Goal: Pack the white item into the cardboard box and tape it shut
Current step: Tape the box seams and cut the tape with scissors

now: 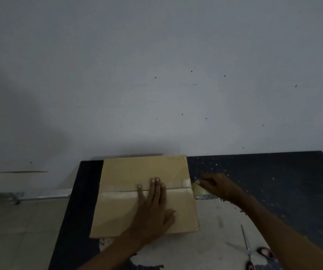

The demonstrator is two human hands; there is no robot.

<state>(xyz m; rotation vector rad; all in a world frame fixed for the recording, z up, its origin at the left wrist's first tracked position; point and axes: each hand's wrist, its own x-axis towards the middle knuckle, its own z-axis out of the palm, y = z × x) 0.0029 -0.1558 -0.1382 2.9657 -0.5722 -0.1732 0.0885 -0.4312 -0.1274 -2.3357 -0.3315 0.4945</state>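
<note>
The cardboard box (129,172) lies closed on the dark table, its two top flaps meeting at a seam across the middle. A strip of clear tape (117,195) runs along that seam. My left hand (153,207) presses flat on the box top, fingers straight over the seam. My right hand (217,187) grips a roll of tape (200,191) just off the box's right edge, where the tape leads onto the box. The white item is not visible.
Scissors with red handles (248,248) lie open on the table at the lower right. The dark tabletop (273,172) is worn, with a pale scraped patch near me. A white wall stands right behind the box. Tiled floor shows at the left.
</note>
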